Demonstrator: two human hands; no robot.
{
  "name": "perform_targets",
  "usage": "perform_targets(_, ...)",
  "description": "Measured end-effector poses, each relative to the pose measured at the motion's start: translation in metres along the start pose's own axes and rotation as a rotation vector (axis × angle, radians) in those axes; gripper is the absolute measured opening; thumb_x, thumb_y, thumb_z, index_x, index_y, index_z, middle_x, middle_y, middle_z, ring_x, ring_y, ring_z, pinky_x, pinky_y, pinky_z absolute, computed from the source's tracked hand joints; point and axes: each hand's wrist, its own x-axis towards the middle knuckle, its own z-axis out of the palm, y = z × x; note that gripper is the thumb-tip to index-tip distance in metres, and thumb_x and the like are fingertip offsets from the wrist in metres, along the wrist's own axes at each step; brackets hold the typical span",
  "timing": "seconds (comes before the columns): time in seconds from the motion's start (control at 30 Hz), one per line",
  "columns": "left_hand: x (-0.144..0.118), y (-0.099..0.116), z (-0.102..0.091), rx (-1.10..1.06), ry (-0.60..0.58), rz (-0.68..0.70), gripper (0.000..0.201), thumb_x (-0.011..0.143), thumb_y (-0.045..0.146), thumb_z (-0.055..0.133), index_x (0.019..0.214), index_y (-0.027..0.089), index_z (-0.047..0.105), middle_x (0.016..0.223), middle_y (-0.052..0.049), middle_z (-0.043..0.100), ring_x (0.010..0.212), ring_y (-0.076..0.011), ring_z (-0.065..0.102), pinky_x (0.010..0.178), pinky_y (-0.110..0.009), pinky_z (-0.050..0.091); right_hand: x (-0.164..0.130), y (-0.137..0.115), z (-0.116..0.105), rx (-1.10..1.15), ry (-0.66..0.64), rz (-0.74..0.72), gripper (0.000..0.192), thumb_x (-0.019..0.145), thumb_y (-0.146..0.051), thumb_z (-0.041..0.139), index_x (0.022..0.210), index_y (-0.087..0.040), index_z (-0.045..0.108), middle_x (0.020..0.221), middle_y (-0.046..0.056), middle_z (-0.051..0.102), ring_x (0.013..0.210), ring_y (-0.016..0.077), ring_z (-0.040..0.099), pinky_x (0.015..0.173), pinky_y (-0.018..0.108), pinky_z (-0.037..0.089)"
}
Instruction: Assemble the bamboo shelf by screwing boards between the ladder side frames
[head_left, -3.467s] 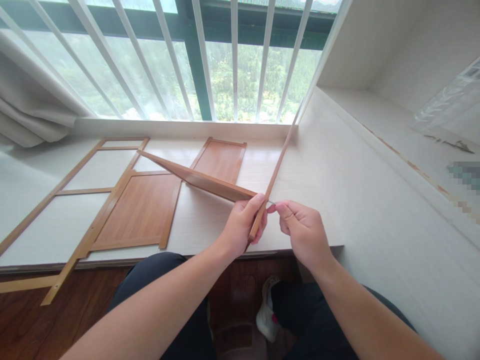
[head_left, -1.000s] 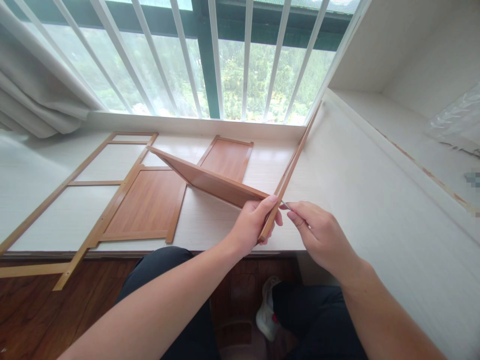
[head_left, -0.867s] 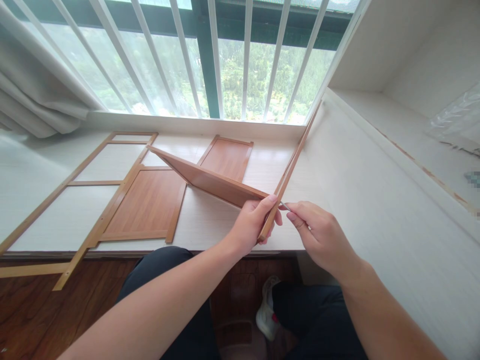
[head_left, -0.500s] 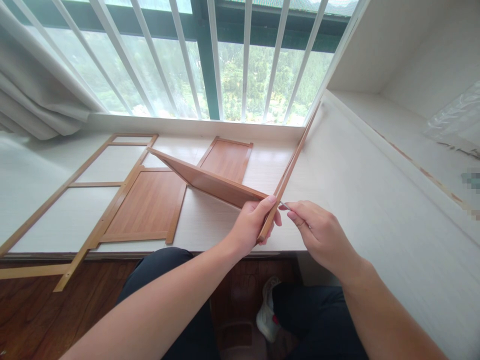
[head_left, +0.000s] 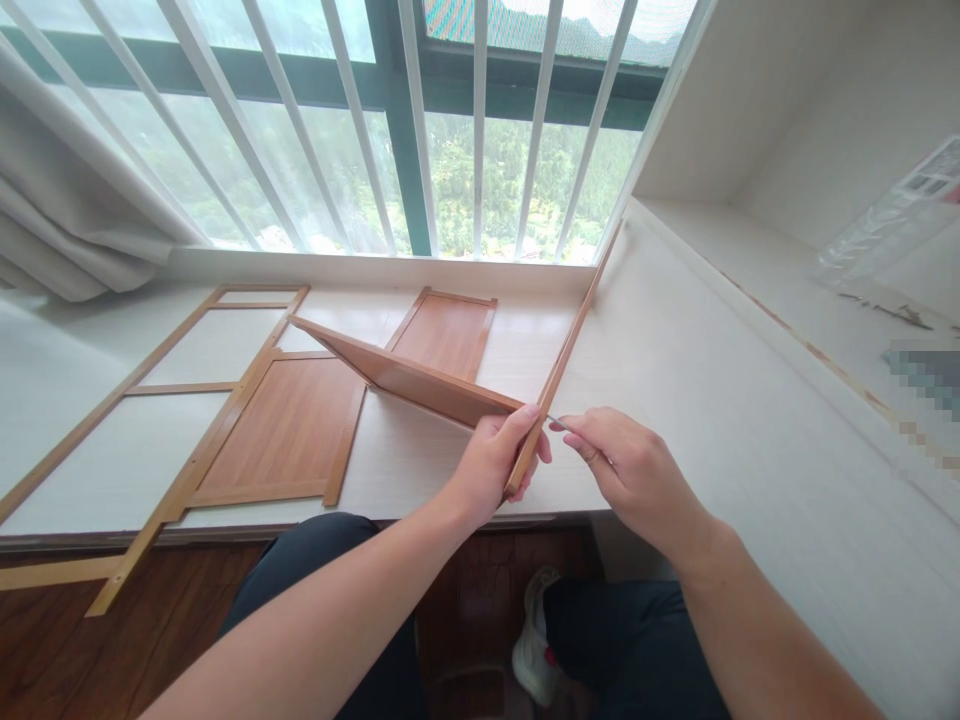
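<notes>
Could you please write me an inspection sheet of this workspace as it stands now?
Surface: white wood-grain ledge under the barred window.
Job's things: wooden panel tilted up off the ledge, met at its near corner by a thin wooden strip; small metal piece, too small to identify.
Clutter: two flat panels and an open frame overhanging the ledge.
Grippers: left hand grips the panel and strip; right hand pinches the metal piece at the joint.
Cables: nothing seen.
Surroundings: curtain, white shelf with plastic bag, shoe on the floor.

Three wood panels (head_left: 281,430) (head_left: 444,333) (head_left: 405,378); one open frame (head_left: 150,385); two hands (head_left: 491,465) (head_left: 626,475) — one shoe (head_left: 534,650).
</notes>
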Motion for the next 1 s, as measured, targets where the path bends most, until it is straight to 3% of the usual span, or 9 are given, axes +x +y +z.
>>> perform_targets(0.4, -0.0001, 0.0005, 0.0004, -0.003, 0.015, -0.007, 0.062, 0.089, 0.070, 0.052, 0.063, 0.014, 0.064, 0.036, 0.003, 0.044, 0.028, -0.0073, 0.033, 0.032, -0.020, 0.023, -0.0004, -0.0025, -0.0018, -0.017, -0.032, -0.013, 0.026, 0.107, -0.028, 0.047, 0.094, -0.020, 0.067, 0.082, 0.005, 0.066, 0.082, 0.0194, 0.059, 0.075, 0.032, 0.045)
perform_targets(1.0, 0.0007, -0.0017, -0.0006, -0.002, 0.013, 0.015, 0.061, 0.091, 0.066, 0.051, 0.063, 0.014, 0.063, 0.034, 0.003, 0.043, 0.027, -0.0070, 0.034, 0.033, -0.019, 0.020, 0.0027, 0.0000, -0.0013, -0.027, 0.007, -0.031, 0.022, 0.107, -0.026, 0.048, 0.103, -0.020, 0.069, 0.085, 0.004, 0.067, 0.084, 0.0187, 0.062, 0.075, 0.030, 0.045)
